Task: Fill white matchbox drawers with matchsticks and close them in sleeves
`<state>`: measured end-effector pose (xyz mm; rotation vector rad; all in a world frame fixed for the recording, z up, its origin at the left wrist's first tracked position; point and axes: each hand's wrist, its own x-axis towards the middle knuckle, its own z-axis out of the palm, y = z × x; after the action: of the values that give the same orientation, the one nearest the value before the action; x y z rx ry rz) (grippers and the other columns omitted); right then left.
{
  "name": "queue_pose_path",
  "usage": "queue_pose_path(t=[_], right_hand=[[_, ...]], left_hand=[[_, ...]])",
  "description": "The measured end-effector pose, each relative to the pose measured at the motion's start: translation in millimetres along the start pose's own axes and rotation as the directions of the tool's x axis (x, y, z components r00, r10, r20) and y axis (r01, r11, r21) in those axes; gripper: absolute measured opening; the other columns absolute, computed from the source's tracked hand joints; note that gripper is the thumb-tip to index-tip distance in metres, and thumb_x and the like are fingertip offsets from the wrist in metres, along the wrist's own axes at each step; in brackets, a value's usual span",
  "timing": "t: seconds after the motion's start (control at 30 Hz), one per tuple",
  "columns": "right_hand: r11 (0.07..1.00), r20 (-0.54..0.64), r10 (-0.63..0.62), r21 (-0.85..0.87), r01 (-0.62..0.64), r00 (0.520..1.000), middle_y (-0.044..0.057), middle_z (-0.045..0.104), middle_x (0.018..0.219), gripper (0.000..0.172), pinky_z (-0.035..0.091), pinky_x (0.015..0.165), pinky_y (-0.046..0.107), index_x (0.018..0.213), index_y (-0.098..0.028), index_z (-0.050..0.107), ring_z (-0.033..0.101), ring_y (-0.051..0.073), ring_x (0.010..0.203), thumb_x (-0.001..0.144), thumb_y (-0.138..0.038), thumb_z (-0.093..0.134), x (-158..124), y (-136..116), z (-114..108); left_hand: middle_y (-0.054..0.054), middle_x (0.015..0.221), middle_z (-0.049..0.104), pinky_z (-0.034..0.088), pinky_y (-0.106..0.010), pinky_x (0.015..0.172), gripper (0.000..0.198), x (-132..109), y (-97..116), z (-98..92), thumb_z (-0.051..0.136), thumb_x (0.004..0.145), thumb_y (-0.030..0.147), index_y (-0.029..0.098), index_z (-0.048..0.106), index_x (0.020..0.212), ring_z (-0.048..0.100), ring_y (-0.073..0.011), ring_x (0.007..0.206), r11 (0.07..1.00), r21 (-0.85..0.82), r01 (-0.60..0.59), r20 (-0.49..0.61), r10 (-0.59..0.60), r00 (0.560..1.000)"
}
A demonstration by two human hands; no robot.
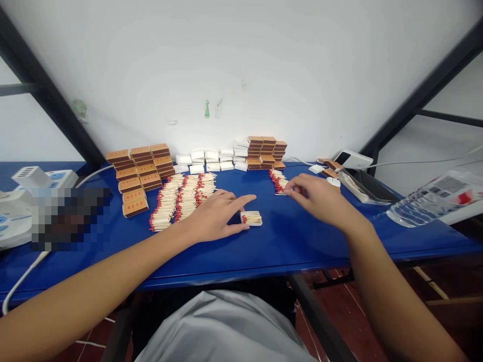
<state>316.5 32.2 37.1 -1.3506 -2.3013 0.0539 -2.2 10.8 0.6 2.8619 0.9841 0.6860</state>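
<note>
A small white matchbox tray (256,222) with red-tipped matches lies on the blue table. My left hand (217,213) is at its left end, thumb on the near side and a finger on the far side, the index finger stretched out above. My right hand (315,197) is pinched at the right edge of a small row of matches (278,181); its fingertips are on the stick ends, and how many they hold is hidden. Left of my left hand, long rows of matches (166,203) lie side by side, partly covered by that hand.
Stacked orange matchboxes (136,206) stand at left, more matchboxes (267,146) against the wall. White trays (196,169) line the back. At right are a white device (352,159), a dark open case (368,187) and a plastic bottle (426,203); at left, a power strip (62,178) with cables.
</note>
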Motion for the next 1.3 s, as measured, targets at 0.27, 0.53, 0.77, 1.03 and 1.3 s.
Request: queue_pose_path(t=[0.27, 0.53, 0.77, 1.03, 1.3], right_hand=[[0.994, 0.093, -0.012, 0.109, 0.002, 0.996, 0.01, 0.07, 0.089, 0.032, 0.049, 0.071, 0.038, 0.094, -0.023, 0.08, 0.062, 0.024, 0.075, 0.1, -0.048, 0.06, 12, 54, 25], [0.997, 0.138, 0.027, 0.074, -0.037, 0.99, 0.009, 0.069, 0.086, 0.029, 0.046, 0.068, 0.036, 0.084, -0.022, 0.07, 0.061, 0.023, 0.074, 0.098, -0.046, 0.06, 11, 56, 27], [0.997, 0.069, 0.038, 0.063, -0.042, 0.997, 0.007, 0.065, 0.083, 0.026, 0.045, 0.069, 0.036, 0.09, -0.022, 0.074, 0.059, 0.022, 0.071, 0.096, -0.044, 0.063, 4, 66, 25], [0.996, 0.077, 0.042, 0.072, -0.048, 0.996, 0.007, 0.065, 0.084, 0.028, 0.046, 0.068, 0.036, 0.086, -0.022, 0.074, 0.06, 0.022, 0.071, 0.096, -0.046, 0.063, 5, 64, 24], [0.987, 0.059, 0.073, 0.138, -0.081, 0.996, 0.007, 0.067, 0.084, 0.035, 0.047, 0.067, 0.036, 0.089, -0.022, 0.072, 0.059, 0.022, 0.072, 0.098, -0.055, 0.062, 2, 55, 24]], left_hand=[[-0.01, 0.114, 0.077, 0.053, -0.047, 0.103, 0.065, 0, -1, 0.1, 0.068, 0.103, 0.05, 0.026, 0.049, 0.161, 0.066, -0.0292, 0.11, 1.0, -0.02, 0.013, 0.006, -0.013, 1.0], [-0.009, 0.116, 0.076, 0.052, -0.047, 0.105, 0.065, 0, 0, -1.6, 0.068, 0.103, 0.049, 0.027, 0.048, 0.161, 0.066, -0.0289, 0.111, 1.0, -0.02, 0.018, 0.015, -0.018, 1.0], [-0.01, 0.116, 0.077, 0.052, -0.047, 0.105, 0.065, 0, 1, -2.4, 0.067, 0.104, 0.049, 0.024, 0.048, 0.161, 0.066, -0.0289, 0.111, 1.0, -0.011, 0.019, 0.024, -0.018, 1.0], [-0.011, 0.116, 0.076, 0.053, -0.048, 0.104, 0.066, 0, 0, -1.0, 0.067, 0.104, 0.049, 0.025, 0.048, 0.161, 0.066, -0.0297, 0.111, 0.999, -0.03, 0.013, 0.016, -0.012, 1.0], [-0.01, 0.115, 0.077, 0.053, -0.048, 0.103, 0.065, 0, -1, -1.2, 0.067, 0.104, 0.049, 0.026, 0.049, 0.161, 0.067, -0.0298, 0.11, 0.999, -0.031, 0.009, 0.008, -0.008, 1.0]])
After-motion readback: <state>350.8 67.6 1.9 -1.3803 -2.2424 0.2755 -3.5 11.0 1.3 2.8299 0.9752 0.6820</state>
